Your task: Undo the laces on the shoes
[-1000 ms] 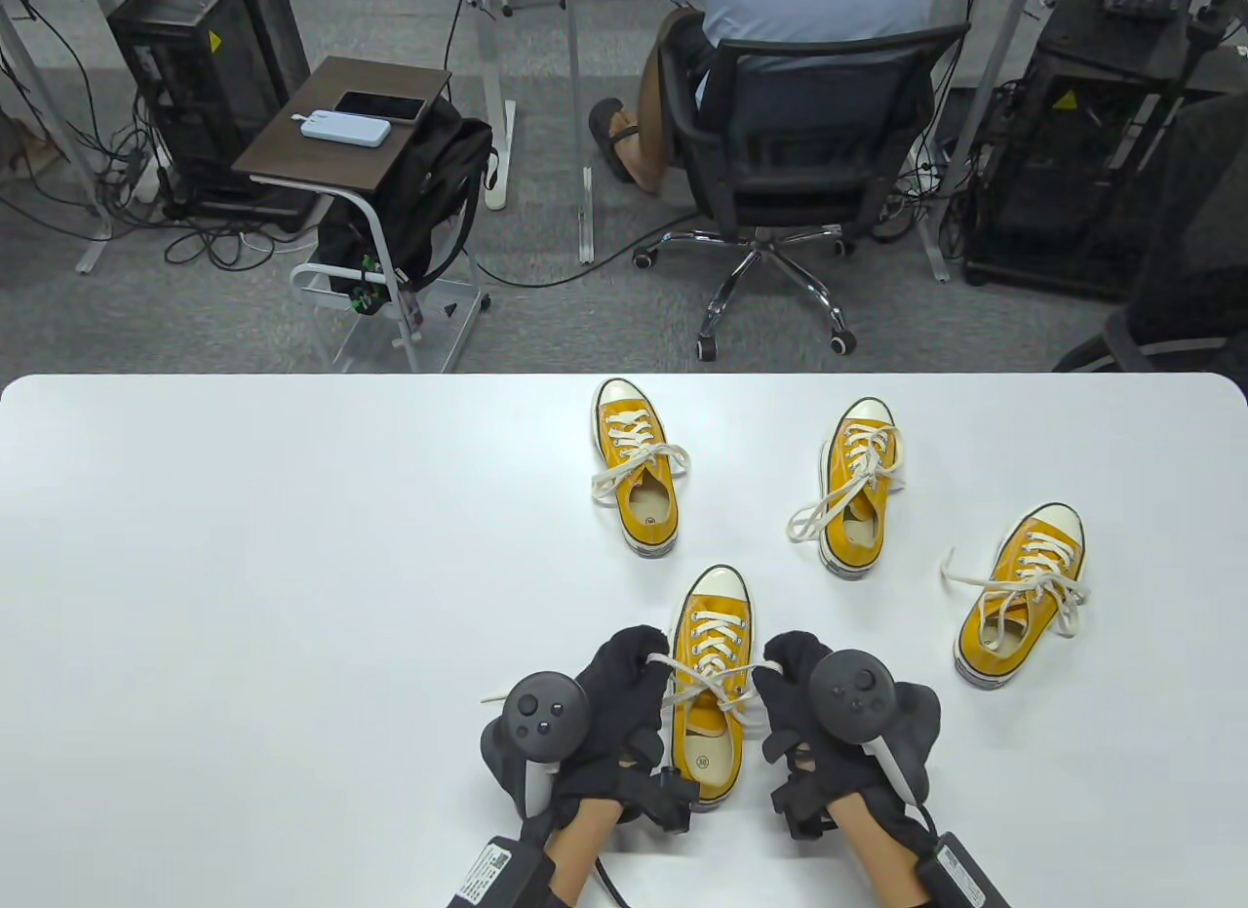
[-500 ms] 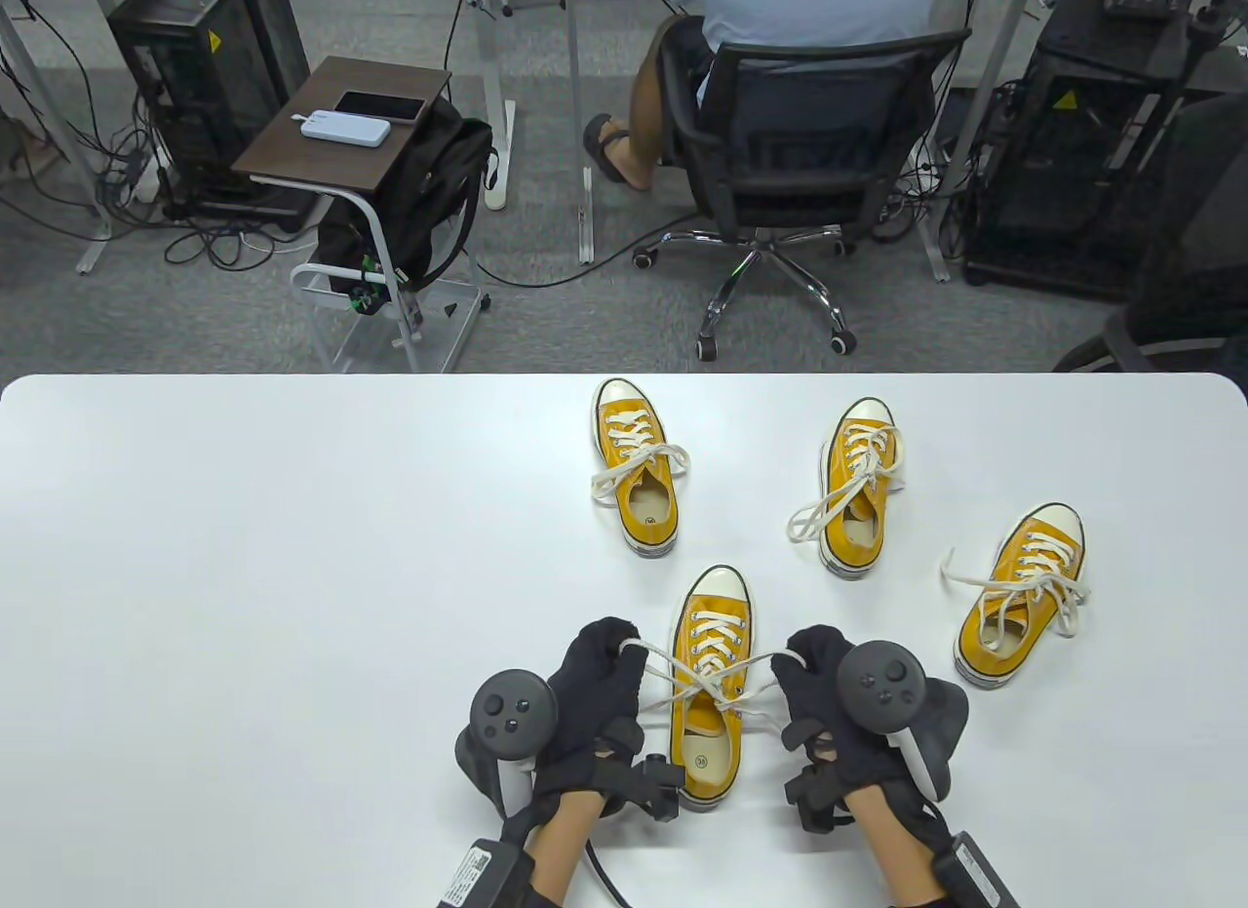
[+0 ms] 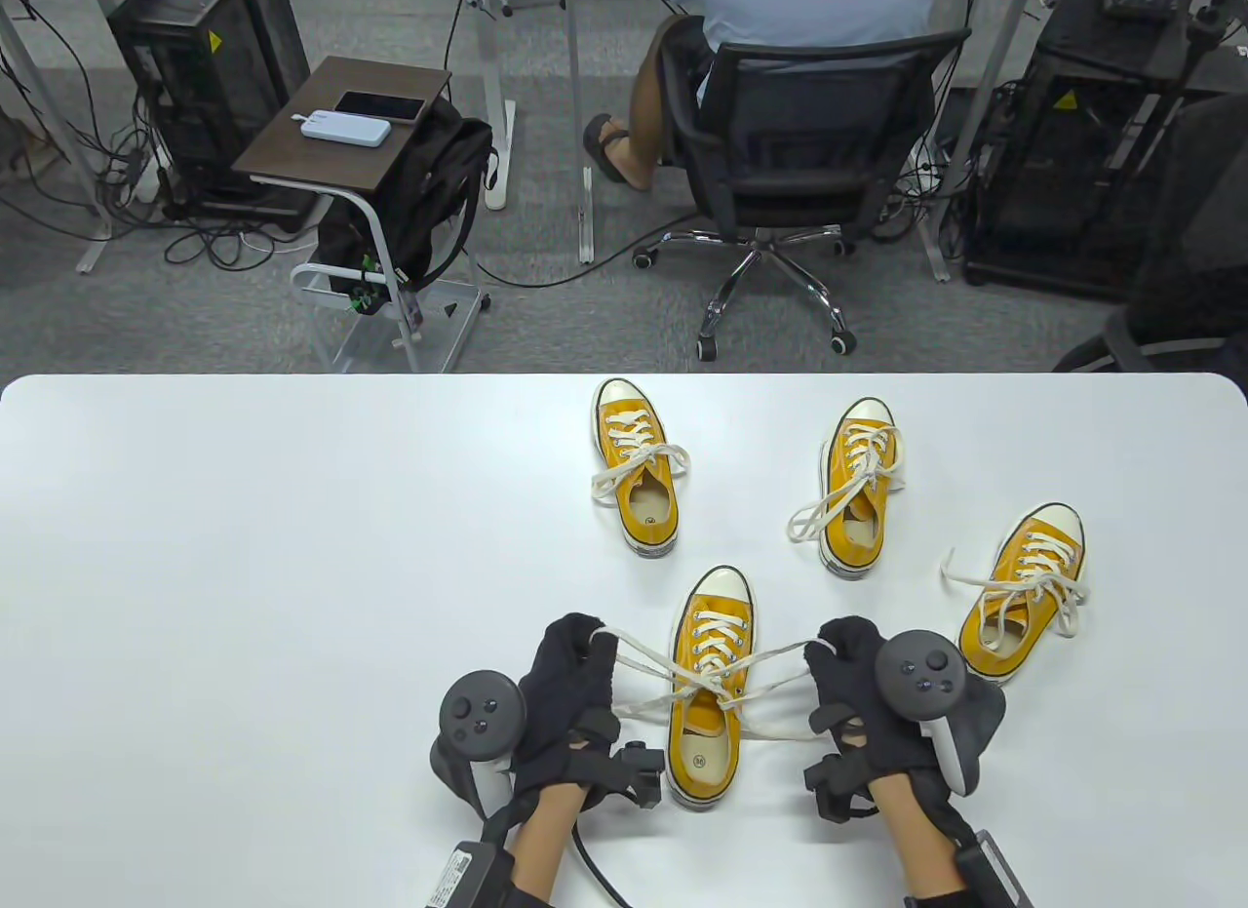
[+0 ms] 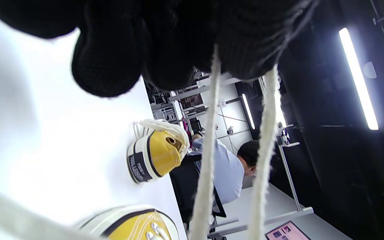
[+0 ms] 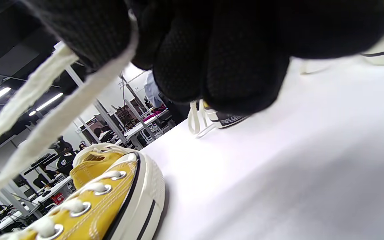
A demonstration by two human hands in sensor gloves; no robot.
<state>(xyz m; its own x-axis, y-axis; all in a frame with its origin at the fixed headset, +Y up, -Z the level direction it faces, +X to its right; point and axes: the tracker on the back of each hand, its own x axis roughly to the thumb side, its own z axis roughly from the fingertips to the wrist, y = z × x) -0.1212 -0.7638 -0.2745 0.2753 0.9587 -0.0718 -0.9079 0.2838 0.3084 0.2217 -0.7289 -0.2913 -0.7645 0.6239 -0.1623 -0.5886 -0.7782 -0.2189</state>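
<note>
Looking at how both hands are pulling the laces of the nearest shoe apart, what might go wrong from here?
1. The left hand and right hand each grip a doubled strand of the lace; pulling loops rather than free ends may tighten the crossing into a knot.
2. Nothing pins the nearest shoe, so an uneven pull could drag or tip it on the table.
3. The right hand is close to the shoe on the right and might nudge it.

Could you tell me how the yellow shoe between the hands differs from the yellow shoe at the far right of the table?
The near shoe points straight away; the right shoe is angled. The near shoe's laces are stretched taut sideways, pinched by the left hand and right hand; the right shoe's laces lie slack, untouched. Both are yellow, white-toed, with cream laces.
</note>
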